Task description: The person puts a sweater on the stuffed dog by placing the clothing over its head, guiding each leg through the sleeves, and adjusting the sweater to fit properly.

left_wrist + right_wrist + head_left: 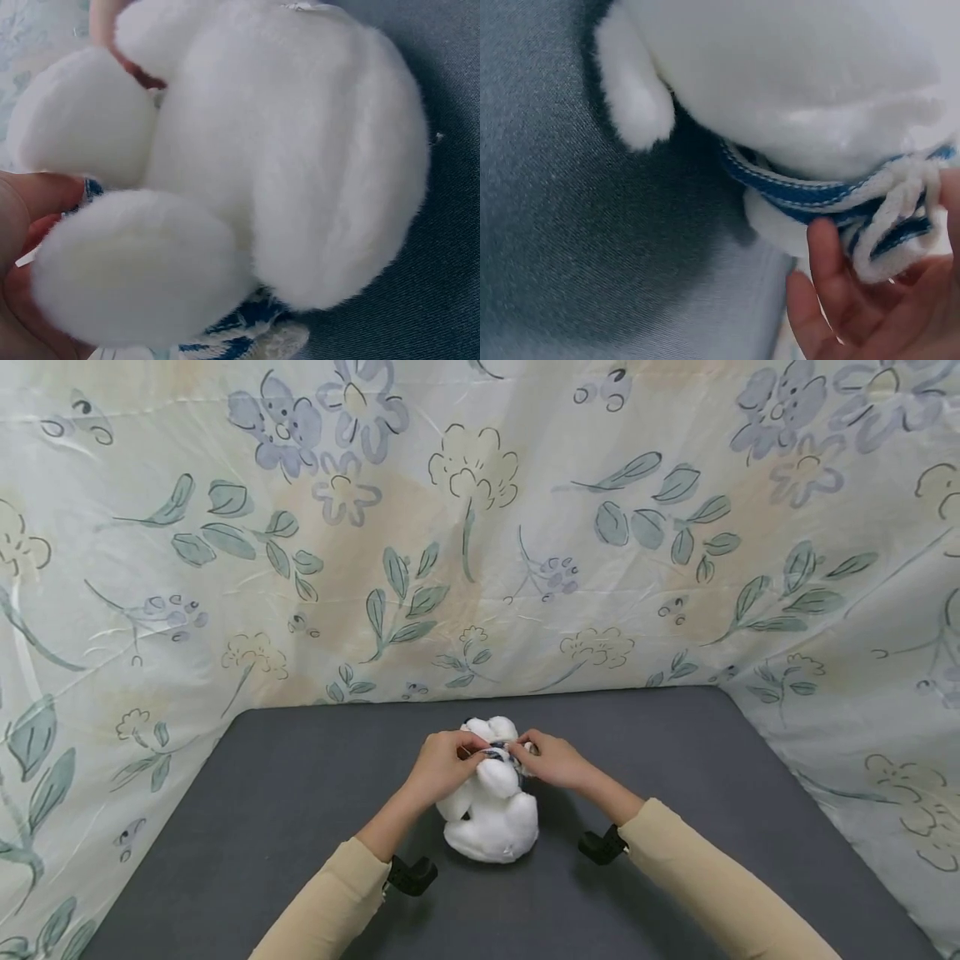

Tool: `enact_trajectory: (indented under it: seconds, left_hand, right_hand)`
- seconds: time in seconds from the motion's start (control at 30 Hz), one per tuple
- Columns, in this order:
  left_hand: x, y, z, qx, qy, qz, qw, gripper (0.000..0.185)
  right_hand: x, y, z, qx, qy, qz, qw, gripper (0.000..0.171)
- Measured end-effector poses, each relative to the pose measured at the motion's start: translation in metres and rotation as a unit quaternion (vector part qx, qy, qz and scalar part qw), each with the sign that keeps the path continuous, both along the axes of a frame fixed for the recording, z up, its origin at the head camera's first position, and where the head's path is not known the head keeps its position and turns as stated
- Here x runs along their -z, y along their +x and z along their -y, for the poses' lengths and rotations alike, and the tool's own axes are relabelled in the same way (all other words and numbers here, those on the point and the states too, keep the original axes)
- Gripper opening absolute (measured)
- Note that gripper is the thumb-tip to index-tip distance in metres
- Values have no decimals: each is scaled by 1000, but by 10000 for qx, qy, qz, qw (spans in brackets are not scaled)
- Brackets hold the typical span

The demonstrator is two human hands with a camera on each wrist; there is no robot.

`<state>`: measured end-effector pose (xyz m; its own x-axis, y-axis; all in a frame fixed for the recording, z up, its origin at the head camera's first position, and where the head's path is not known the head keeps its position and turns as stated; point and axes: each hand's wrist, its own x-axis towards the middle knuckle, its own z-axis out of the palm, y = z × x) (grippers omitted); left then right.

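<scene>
Nearest me, my two sleeves (697, 885) reach in over the dark grey table (247, 827). Between my wrists lies the white plush toy (491, 814), resting on the table near its middle, round body toward me, head away.

Beyond the body, my left hand (442, 766) and right hand (551, 762) meet at the toy's neck. Each has fingers curled in a pinch on the blue-and-white striped scarf (810, 196); the right wrist view shows my fingers (832, 277) just beside its white fringed end.

Risks, as I judge them: pulling unevenly could drag the light toy across the table or tip it over; tugging the fringe alone could fray it, or let the scarf slip from my pinch.

No container shows in any view.

Farthest, a flowered sheet (480, 527) hangs round the table's back and sides.
</scene>
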<state>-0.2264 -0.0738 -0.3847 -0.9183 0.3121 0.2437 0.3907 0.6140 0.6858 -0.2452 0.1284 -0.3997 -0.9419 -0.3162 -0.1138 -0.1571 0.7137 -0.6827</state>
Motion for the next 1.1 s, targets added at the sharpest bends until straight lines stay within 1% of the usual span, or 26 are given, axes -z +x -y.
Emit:
enact_trajectory:
  seconds: [0.07,0.13,0.2,0.27,0.37,0.43,0.47,0.57,0.63,0.7,0.93,1.1]
  left_hand:
    - [-1,0,0,-11,48,-33,10000,9]
    - [-3,-1,0,-37,109,-20,9999,9]
    - [-5,0,1,-27,173,-42,9998,8]
    - [-6,1,1,-8,220,-55,9997,8]
    - [-7,2,0,7,228,-116,9997,8]
    - [-8,2,-1,9,227,-166,9996,8]
    - [-8,2,-1,7,237,-190,9995,8]
    - [-9,3,-2,12,308,-206,9993,7]
    - [-11,3,-3,25,388,-189,9991,7]
    - [-11,2,-3,23,450,-192,9988,7]
    - [-12,3,-7,-31,634,-165,9978,6]
    - [-12,7,-11,-9,751,-7,9972,8]
  right_hand:
    - [-5,5,0,-95,210,-465,9987,38]
    - [-10,9,1,-140,453,-1005,9938,34]
    - [-14,13,2,-96,613,-1549,9860,30]
    - [-18,16,3,-26,707,-2110,9749,27]
    - [-23,22,5,27,534,-2768,9594,21]
    - [-27,27,7,-25,285,-2994,9537,17]
    - [-28,29,8,-71,151,-3022,9531,15]
    - [-30,36,10,-222,-133,-2868,9576,13]
    - [-29,38,12,-276,-195,-2711,9620,13]
    - [-27,38,12,-238,-200,-2607,9649,15]
    - [-17,31,13,9,-128,-2709,9625,27]
    - [-8,23,14,107,14,-2734,9618,29]
